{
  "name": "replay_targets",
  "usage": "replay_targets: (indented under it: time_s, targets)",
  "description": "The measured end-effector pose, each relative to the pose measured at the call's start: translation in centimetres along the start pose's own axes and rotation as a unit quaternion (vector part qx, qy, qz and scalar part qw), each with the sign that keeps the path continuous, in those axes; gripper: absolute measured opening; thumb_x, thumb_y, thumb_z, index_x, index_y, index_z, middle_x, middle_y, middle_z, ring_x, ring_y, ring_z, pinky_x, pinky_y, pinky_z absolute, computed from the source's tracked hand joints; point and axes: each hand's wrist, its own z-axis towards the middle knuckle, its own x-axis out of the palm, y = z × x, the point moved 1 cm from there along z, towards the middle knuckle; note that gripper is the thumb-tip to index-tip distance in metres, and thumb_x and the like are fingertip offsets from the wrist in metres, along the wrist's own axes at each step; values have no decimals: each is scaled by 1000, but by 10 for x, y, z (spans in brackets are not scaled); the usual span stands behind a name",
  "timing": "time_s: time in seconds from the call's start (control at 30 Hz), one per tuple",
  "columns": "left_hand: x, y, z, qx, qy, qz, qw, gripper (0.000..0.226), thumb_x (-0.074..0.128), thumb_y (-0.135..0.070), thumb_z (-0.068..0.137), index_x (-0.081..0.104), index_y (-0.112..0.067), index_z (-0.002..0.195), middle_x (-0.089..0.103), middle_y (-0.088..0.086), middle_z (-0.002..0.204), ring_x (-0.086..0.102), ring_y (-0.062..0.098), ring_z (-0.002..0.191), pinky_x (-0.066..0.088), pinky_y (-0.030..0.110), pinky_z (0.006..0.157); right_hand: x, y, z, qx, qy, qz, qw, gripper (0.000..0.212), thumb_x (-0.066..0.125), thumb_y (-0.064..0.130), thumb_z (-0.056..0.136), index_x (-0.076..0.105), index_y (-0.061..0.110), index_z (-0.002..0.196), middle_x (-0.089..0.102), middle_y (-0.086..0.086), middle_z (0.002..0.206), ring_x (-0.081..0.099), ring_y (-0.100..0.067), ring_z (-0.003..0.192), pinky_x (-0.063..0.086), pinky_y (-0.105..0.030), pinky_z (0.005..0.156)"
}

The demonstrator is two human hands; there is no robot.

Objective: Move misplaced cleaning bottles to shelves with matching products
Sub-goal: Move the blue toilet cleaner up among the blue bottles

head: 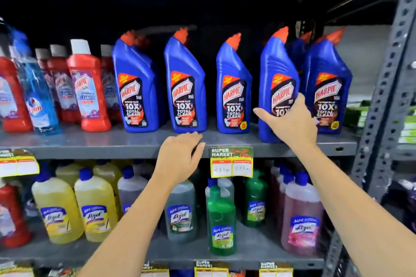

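Observation:
A row of blue Harpic bottles with orange caps stands on the grey upper shelf (pixel 135 141). My right hand (pixel 290 121) grips the lower front of one blue Harpic bottle (pixel 275 78), which stands at the shelf's front edge, slightly ahead of its neighbours. My left hand (pixel 180 155) rests on the shelf edge with fingers loosely curled, just below another blue Harpic bottle (pixel 185 87), holding nothing. A light blue clear bottle (pixel 37 94) leans among the red Harpic bottles (pixel 89 87) at the left.
The lower shelf holds yellow (pixel 56 207), dark green (pixel 181 209), bright green (pixel 221 220) and pink (pixel 301 218) Lizol bottles. A yellow price tag (pixel 231 162) hangs from the upper shelf edge. A perforated metal upright (pixel 382 96) bounds the right side.

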Motion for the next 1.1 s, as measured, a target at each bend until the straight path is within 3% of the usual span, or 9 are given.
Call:
replay_targets:
  time_s: [0.17, 0.3, 0.43, 0.63, 0.87, 1.1]
  targets:
    - [1, -1, -1, -8, -1, -1, 1000, 43, 42, -33, 97, 67, -7, 121, 69, 12, 122, 64, 27, 113, 52, 47, 90, -8, -7, -2, -4, 62, 29, 998, 138, 81, 74, 46, 16, 12, 152, 46, -12, 147, 51, -33, 128, 46, -54, 99]
    - [2, -2, -1, -12, -7, 1, 1000, 42, 42, -33, 98, 67, -8, 120, 70, 10, 121, 64, 26, 114, 51, 45, 90, 1, -8, 0, -23, 58, -4, 998, 143, 90, 60, 48, 6, 17, 155, 41, -14, 151, 49, -36, 130, 46, -53, 99]
    - [4, -3, -2, -16, -16, 0, 1000, 45, 39, -35, 97, 70, -8, 116, 72, 8, 117, 66, 26, 110, 52, 43, 87, 13, -12, 10, -18, 16, -39, 999, 137, 86, 68, 44, 15, 18, 150, 50, -15, 140, 57, -40, 118, 49, -51, 89]
    - [4, -2, -2, -15, -18, 0, 1000, 50, 34, -38, 97, 70, -9, 116, 72, 7, 116, 66, 25, 111, 52, 43, 87, 27, -21, 25, -8, -9, -76, 997, 137, 85, 68, 47, 12, 15, 151, 50, -19, 134, 62, -44, 104, 50, -46, 73]
    - [8, -2, -1, -16, -32, 4, 999, 50, 34, -38, 96, 70, -8, 116, 72, 8, 116, 66, 26, 111, 52, 45, 87, 28, -29, 34, -23, 38, -34, 998, 139, 87, 63, 50, 8, 16, 153, 47, -17, 142, 54, -39, 122, 49, -52, 92]
    - [9, -2, -1, -11, -44, 3, 999, 50, 35, -37, 96, 70, -8, 116, 72, 8, 116, 66, 25, 110, 53, 43, 87, 29, -26, 28, -13, 5, -52, 999, 139, 84, 70, 48, 10, 17, 153, 49, -17, 138, 58, -42, 113, 51, -49, 79]
